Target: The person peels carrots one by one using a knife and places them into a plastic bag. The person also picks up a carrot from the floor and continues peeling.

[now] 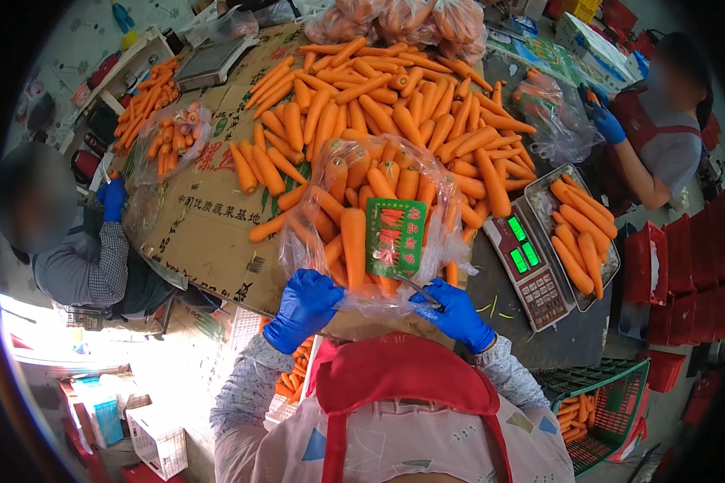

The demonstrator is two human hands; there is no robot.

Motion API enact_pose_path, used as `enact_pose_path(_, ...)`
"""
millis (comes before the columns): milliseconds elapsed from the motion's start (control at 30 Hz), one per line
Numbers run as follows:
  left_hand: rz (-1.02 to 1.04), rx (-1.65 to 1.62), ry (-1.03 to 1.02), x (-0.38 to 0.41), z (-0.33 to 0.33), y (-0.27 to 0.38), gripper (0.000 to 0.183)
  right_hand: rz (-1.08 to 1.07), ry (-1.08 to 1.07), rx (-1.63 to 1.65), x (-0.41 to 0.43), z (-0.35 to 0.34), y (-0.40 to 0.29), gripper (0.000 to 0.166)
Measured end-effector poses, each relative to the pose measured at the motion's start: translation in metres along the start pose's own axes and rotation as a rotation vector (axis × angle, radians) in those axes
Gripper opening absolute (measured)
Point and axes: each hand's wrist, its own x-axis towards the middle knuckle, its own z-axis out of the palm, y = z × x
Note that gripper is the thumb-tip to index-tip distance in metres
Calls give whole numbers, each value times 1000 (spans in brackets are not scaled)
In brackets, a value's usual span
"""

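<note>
A clear plastic bag full of carrots lies right in front of me on the cardboard-covered table. Its gathered edge is pinched by my left hand, in a blue glove. On top of the carrots sits a green printed card with a picture of carrots. My right hand, gloved in blue too, grips a thin metal tool with a dark handle, perhaps a knife or scissors. The tool points at the card's lower edge, and the right fingers are close to the bag's edge.
Loose carrots heap up behind the bag. At right, a digital scale bears several carrots on its tray. Co-workers in blue gloves stand at both sides. A green crate with carrots is below right. Filled bags stand at the back.
</note>
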Motion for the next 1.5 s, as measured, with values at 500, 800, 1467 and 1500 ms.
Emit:
enact_pose_path(500, -319, -367, 314, 76, -8, 5, 48, 15, 521, 184, 72, -13, -40, 28)
enact_pose_path(800, -441, -903, 244, 95, 69, 18, 21, 85, 558, 415, 58, -11, -22, 26)
enact_pose_path(1467, -975, -503, 188, -129, -58, 9, 34, 88, -202, -445, 153, 48, -37, 52)
enact_pose_path(1500, -981, -575, 240, -110, -59, 15, 31, 70, -171, -345, 149, 44, -36, 52)
